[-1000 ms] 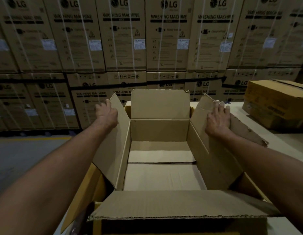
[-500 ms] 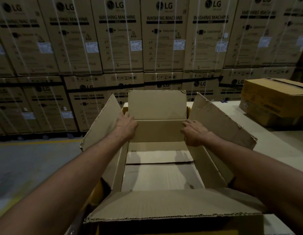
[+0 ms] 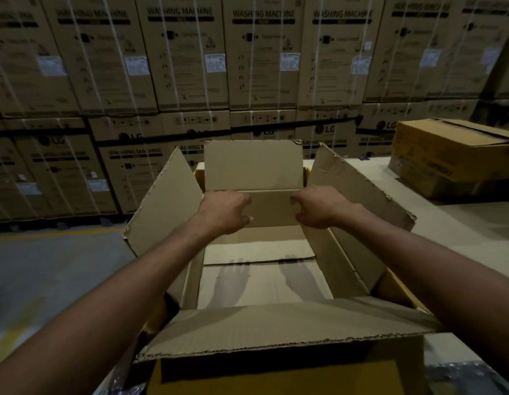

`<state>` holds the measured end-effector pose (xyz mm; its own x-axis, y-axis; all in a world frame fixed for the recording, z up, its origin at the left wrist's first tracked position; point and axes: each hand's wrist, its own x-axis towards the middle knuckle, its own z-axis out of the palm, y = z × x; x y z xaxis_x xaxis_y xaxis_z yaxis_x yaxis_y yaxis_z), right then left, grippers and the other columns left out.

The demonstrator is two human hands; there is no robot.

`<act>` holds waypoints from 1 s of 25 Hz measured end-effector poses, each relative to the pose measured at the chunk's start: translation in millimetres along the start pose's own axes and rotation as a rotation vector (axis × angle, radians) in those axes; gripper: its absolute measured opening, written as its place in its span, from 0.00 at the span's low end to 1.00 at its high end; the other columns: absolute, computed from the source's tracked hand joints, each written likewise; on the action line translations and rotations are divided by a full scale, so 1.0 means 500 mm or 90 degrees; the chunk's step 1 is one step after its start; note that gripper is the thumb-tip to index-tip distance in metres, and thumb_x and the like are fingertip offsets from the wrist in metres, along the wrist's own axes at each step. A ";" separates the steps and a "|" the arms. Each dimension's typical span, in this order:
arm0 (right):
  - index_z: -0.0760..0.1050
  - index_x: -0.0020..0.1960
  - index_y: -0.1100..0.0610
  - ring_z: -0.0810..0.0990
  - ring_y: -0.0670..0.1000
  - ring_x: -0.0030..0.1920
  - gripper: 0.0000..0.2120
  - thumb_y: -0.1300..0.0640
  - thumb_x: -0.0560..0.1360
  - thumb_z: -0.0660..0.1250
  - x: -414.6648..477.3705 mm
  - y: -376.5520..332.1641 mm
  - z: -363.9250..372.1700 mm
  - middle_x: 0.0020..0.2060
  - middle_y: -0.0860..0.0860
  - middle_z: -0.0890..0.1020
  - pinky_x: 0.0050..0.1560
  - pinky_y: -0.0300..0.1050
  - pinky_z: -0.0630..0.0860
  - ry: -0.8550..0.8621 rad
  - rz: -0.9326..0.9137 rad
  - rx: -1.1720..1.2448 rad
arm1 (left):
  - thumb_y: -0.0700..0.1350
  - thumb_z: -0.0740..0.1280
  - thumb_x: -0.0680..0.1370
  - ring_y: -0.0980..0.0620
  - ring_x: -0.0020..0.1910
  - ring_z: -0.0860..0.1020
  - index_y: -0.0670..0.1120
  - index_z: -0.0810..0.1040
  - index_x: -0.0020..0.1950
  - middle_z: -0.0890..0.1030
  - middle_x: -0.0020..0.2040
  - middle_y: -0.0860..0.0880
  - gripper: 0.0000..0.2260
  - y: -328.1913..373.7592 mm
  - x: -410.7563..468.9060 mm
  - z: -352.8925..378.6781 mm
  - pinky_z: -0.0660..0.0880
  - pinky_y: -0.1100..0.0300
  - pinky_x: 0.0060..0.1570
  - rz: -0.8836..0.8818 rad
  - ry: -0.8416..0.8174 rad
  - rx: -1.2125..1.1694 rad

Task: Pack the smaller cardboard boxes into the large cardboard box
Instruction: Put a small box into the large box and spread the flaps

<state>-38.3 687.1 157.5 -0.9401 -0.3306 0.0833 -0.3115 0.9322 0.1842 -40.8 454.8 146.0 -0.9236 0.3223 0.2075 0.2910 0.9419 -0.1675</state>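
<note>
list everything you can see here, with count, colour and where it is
large cardboard box: 1, brown, centre, four flaps open, nothing inside
closed cardboard box: 1, yellow-brown, far right on the table
washing machine cartons: many, brown with white straps, stacked along the back
table: 1, pale, right side, under the closed box
floor: grey, left side
yellow line: 1, on the floor at left
left hand: 1, fingers curled at the large box's far wall, grip unclear
right hand: 1, fingers curled at the same wall, grip unclear
</note>
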 end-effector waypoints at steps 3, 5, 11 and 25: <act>0.74 0.71 0.49 0.80 0.50 0.59 0.21 0.46 0.80 0.68 -0.078 -0.016 -0.050 0.61 0.48 0.82 0.56 0.49 0.79 0.067 -0.008 0.078 | 0.63 0.65 0.79 0.52 0.62 0.79 0.56 0.74 0.71 0.80 0.66 0.54 0.23 0.037 -0.075 -0.056 0.79 0.52 0.54 -0.006 0.054 -0.125; 0.75 0.71 0.47 0.79 0.49 0.61 0.21 0.42 0.80 0.67 -0.155 -0.021 -0.066 0.64 0.46 0.81 0.58 0.49 0.78 0.094 -0.012 0.135 | 0.65 0.65 0.79 0.55 0.63 0.78 0.57 0.74 0.71 0.80 0.66 0.58 0.23 0.072 -0.137 -0.097 0.78 0.54 0.54 -0.006 0.074 -0.185; 0.78 0.66 0.43 0.79 0.45 0.60 0.19 0.36 0.79 0.65 -0.428 0.016 -0.070 0.61 0.42 0.82 0.54 0.44 0.75 0.204 0.011 0.224 | 0.67 0.63 0.78 0.61 0.62 0.76 0.60 0.75 0.70 0.78 0.66 0.62 0.23 0.219 -0.323 -0.224 0.72 0.61 0.51 0.038 0.067 -0.218; 0.81 0.64 0.49 0.79 0.50 0.58 0.16 0.46 0.79 0.71 -0.885 0.261 0.116 0.57 0.47 0.85 0.54 0.49 0.74 0.327 0.197 0.300 | 0.57 0.64 0.82 0.53 0.74 0.69 0.52 0.69 0.77 0.74 0.73 0.53 0.24 0.812 -0.474 -0.140 0.68 0.55 0.66 0.062 0.232 -0.382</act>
<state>328.8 963.5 87.9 -0.8474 0.0371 0.5297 -0.1787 0.9194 -0.3503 313.8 767.4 96.5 -0.7747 0.3197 0.5455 0.5517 0.7632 0.3363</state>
